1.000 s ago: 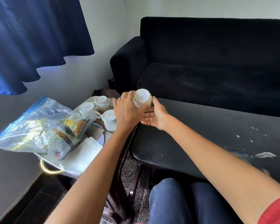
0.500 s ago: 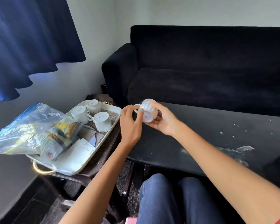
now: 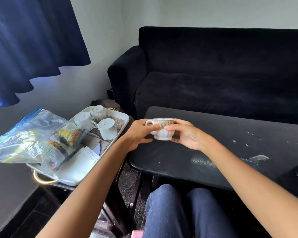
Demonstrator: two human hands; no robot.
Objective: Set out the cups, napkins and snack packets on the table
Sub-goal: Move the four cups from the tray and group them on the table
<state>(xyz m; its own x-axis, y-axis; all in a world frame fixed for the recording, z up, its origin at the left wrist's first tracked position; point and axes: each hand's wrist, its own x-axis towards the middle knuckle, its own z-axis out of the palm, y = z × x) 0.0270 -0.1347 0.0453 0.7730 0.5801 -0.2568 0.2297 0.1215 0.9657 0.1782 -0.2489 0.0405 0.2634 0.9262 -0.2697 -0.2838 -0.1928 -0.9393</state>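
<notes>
Both hands (image 3: 162, 133) pinch the first cup (image 3: 161, 129) upright just over the bare counter (image 3: 230, 134), three cups (image 3: 100, 122), napkins (image 3: 77, 166) and snack packets (image 3: 41, 140) waiting on the tray (image 3: 122, 121).

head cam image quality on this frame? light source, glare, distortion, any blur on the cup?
Head view: daylight enters from the upper left beneath the blue curtain; glare whitens the plastic snack bag; the black sofa is crushed to near-featureless dark; wide-angle bending shows on the table edge and forearms; the cup, between the left hand and right hand, is fairly sharp.
</notes>
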